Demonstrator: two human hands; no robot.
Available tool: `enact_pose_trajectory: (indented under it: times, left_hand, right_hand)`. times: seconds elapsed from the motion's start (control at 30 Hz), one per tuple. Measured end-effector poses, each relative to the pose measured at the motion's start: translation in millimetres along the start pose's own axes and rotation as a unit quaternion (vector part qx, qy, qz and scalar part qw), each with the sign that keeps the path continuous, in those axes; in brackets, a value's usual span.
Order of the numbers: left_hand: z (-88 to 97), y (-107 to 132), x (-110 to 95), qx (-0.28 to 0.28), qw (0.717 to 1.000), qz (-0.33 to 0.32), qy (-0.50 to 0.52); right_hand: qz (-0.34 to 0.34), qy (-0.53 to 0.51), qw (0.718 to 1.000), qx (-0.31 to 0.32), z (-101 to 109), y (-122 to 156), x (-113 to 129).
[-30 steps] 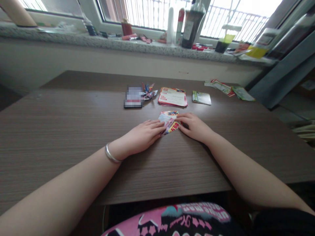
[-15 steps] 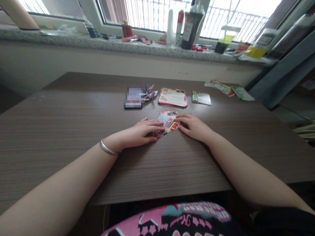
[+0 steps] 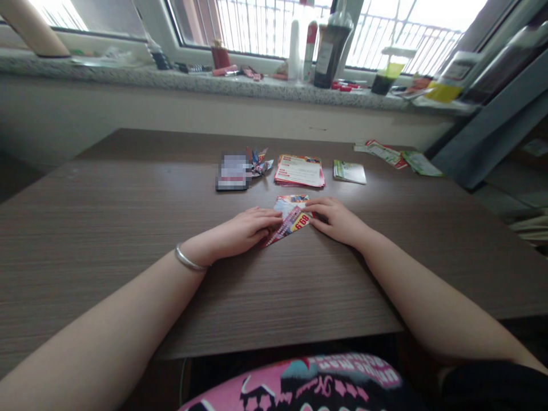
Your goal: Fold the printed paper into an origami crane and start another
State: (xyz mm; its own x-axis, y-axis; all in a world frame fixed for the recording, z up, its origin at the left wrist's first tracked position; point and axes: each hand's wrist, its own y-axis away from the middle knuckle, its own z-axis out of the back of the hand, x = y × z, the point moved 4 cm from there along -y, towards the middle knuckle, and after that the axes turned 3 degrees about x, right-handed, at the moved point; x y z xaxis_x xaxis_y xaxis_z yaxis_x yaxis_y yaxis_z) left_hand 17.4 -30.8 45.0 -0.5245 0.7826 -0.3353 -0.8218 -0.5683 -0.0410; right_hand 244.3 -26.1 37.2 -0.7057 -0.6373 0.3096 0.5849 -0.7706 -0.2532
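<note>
A printed paper sheet (image 3: 291, 225) lies on the desk in front of me, its near side folded over on a slant so that a yellow and red number shows. At its left edge my left hand (image 3: 246, 228), with a silver bangle on the wrist, has its fingers closed onto the paper, the thumb below them. My right hand (image 3: 338, 220) grips the sheet's right corner, fingers on the far side and thumb nearer me. Parts of both paper edges are hidden under the fingers.
Beyond the sheet stand a blurred-out phone-like device (image 3: 232, 172), a folded paper figure (image 3: 260, 164), a stack of printed sheets (image 3: 299, 170) and a smaller stack (image 3: 350, 172). Loose leaflets (image 3: 387, 154) lie at the far right. Bottles (image 3: 327, 54) line the windowsill.
My left hand has drawn back slightly to the left, its fingers coming off the folded flap, so more of the flap shows. My right hand stays at the right corner.
</note>
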Motion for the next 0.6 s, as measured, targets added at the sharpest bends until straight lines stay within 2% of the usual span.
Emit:
enact_pose_trajectory:
  times: [0.2, 0.4, 0.6]
  left_hand:
    - [-0.6, 0, 4, -0.022, 0.998, 0.036, -0.040]
    - [-3.7, 3, 12, -0.004, 1.000, 0.011, -0.015]
    - [-2.3, 3, 11, -0.010, 1.000, -0.008, -0.027]
  right_hand:
    - [-0.004, -0.013, 1.000, -0.001, -1, -1, -2]
    - [-0.021, -0.038, 0.999, -0.009, -3, -1, -5]
    - [-0.045, -0.086, 0.994, -0.040, 2, 1, 0]
